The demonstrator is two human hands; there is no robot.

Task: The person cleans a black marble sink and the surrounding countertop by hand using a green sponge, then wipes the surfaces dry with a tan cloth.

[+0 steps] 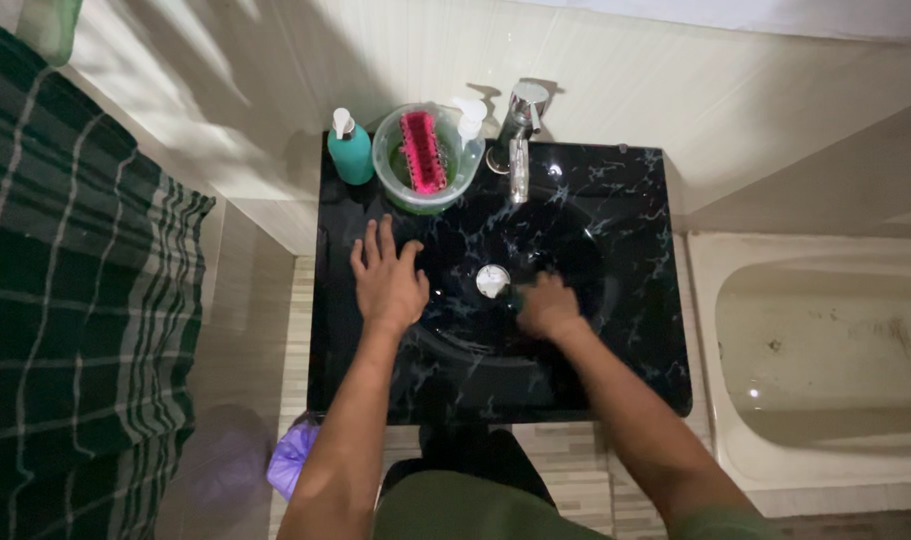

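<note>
Home bathroom, black marble washbasin (pixel 615 300), chrome tap (pixel 518 140), soap bottles (pixel 350 148), bathtub (pixel 825 400)

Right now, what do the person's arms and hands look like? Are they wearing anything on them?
Both arms are bare from the bottom edge of the picture down to the hands: no sleeves, gloves, watch or bracelets show. The left hand has no rings that I can see on its fingers. The right hand is too blurred to check for rings.

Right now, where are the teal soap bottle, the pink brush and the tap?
teal soap bottle (pixel 351 155), head view, on its body.
pink brush (pixel 422 150), head view, on its bristles.
tap (pixel 518 155), head view, on its spout.
</note>
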